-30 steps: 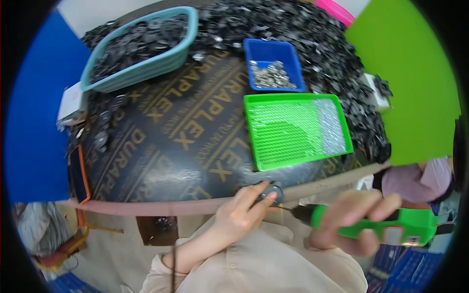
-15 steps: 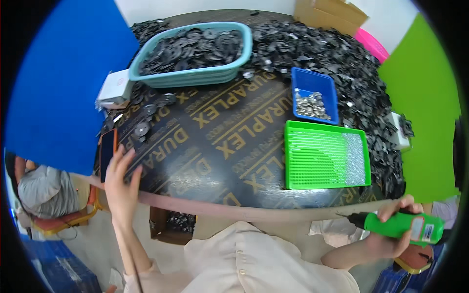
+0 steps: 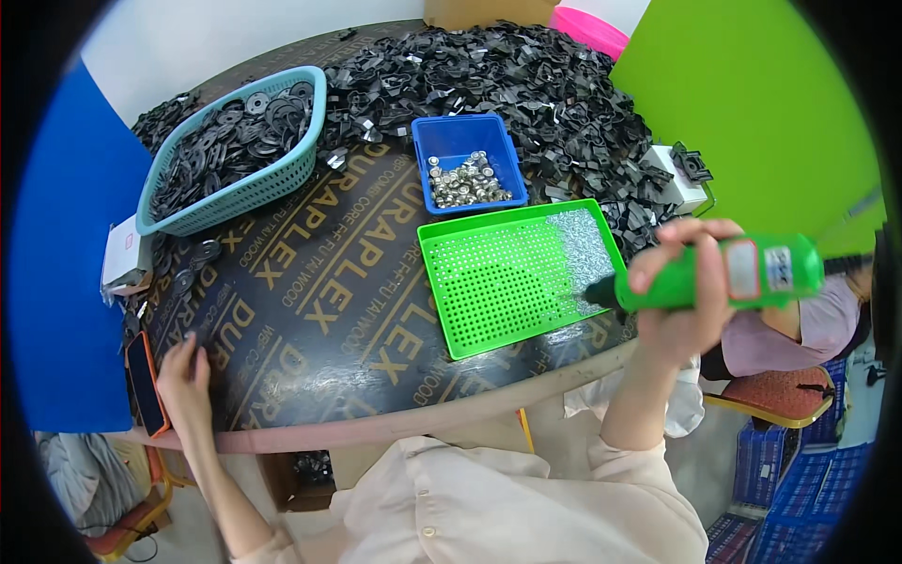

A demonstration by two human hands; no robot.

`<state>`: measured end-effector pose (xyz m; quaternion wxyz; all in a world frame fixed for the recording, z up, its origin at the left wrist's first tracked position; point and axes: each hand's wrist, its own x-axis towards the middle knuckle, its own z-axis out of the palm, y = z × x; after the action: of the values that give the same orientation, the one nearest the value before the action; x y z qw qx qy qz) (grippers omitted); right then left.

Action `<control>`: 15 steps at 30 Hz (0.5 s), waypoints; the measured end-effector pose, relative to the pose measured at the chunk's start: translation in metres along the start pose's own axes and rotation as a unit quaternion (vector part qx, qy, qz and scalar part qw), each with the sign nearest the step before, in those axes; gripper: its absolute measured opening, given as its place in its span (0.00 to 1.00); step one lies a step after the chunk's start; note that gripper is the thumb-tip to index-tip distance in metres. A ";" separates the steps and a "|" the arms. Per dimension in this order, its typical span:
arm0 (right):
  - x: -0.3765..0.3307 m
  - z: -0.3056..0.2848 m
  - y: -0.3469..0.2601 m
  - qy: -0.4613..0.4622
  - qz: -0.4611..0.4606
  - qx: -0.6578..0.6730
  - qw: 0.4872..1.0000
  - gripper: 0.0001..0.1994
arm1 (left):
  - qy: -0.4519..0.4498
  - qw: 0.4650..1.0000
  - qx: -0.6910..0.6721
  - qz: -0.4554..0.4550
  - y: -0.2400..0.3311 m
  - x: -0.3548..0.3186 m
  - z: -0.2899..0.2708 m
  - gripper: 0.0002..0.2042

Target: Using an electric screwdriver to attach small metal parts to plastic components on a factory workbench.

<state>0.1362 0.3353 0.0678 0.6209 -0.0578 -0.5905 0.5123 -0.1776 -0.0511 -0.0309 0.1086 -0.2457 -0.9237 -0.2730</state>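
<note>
My right hand point(image 3: 684, 324) is wrapped round a green electric screwdriver point(image 3: 782, 273). Its black nose points left, over the silvery screws point(image 3: 584, 249) heaped at the right end of a green perforated tray point(image 3: 479, 310). Blur hides whether the bit touches them. My left hand point(image 3: 183, 381) holds nothing; its fingers are apart above the table's near left edge, just right of an orange-edged phone point(image 3: 146, 381). Behind the tray stands a blue bin point(image 3: 449, 136) with small round metal parts point(image 3: 470, 183) in it.
Far left, a light-blue basket point(image 3: 254, 193) holds black discs point(image 3: 225, 141). Black plastic pieces point(image 3: 507, 75) are heaped along the back and right. A white box point(image 3: 127, 254) stands by the blue panel point(image 3: 70, 263). At right sits another person point(image 3: 766, 348), beyond a green panel point(image 3: 752, 113).
My right hand has brought the screwdriver inward and up from the table's right edge to the screws in the tray. My left hand stays near the phone. The view has swung right.
</note>
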 end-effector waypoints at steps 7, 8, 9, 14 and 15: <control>0.007 0.011 0.040 -0.031 0.013 -0.023 0.999 0.08 | -0.254 0.892 -0.185 0.325 0.155 -0.090 0.029 0.17; 0.007 0.013 0.042 -0.031 0.014 -0.024 0.999 0.08 | -0.256 0.877 -0.209 0.348 0.168 -0.094 0.037 0.20; 0.007 0.014 0.044 -0.028 0.017 -0.022 0.999 0.08 | -0.257 0.862 -0.232 0.371 0.178 -0.096 0.045 0.22; 0.009 0.018 0.050 -0.036 0.024 -0.037 0.998 0.08 | -0.266 0.840 -0.252 0.400 0.200 -0.103 0.066 0.25; 0.009 0.019 0.050 -0.035 0.025 -0.038 0.998 0.08 | -0.261 0.843 -0.252 0.397 0.201 -0.103 0.067 0.25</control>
<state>0.0911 0.3551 0.0453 0.5844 -0.0780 -0.6293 0.5063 0.0096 0.0920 -0.0303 -0.1030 -0.6721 -0.6412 -0.3557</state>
